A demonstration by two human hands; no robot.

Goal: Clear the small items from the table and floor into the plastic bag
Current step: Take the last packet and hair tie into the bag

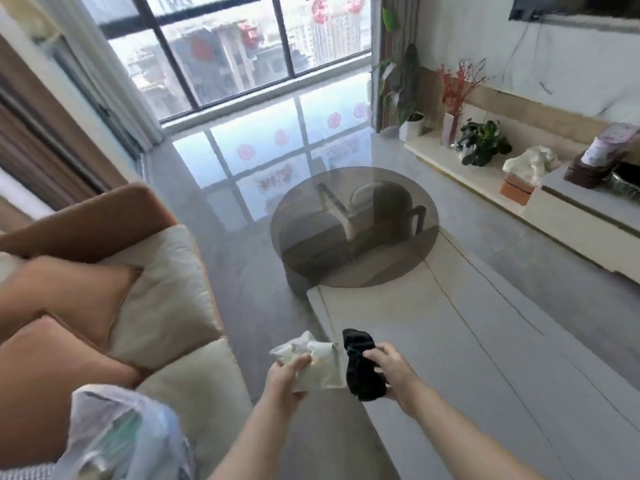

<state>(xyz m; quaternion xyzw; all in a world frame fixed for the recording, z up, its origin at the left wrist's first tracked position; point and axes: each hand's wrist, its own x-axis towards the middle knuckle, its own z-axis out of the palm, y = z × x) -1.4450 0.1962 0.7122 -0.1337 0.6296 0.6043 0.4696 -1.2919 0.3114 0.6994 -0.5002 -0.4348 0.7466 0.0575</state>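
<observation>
A crumpled white wrapper (pixel 313 363) sits low in the middle of the frame, pinched in the grip of the left hand (pixel 289 377) — fingers curled around its lower edge. Just to its right, the right hand (pixel 391 370) has its fingers closed around a black cloth (pixel 362 367), which hangs down below the palm. Both hands are held above the near end of the pale desk (pixel 450 341), close to its left edge. The plastic bag (pixel 121 434) lies at the lower left of the frame, on the sofa (pixel 180 296), well apart from the hands. Beyond the desk stands a round dark glass table (pixel 353 226) on the glossy floor (pixel 242 209) — the window (pixel 242 46) fills the upper part.
</observation>
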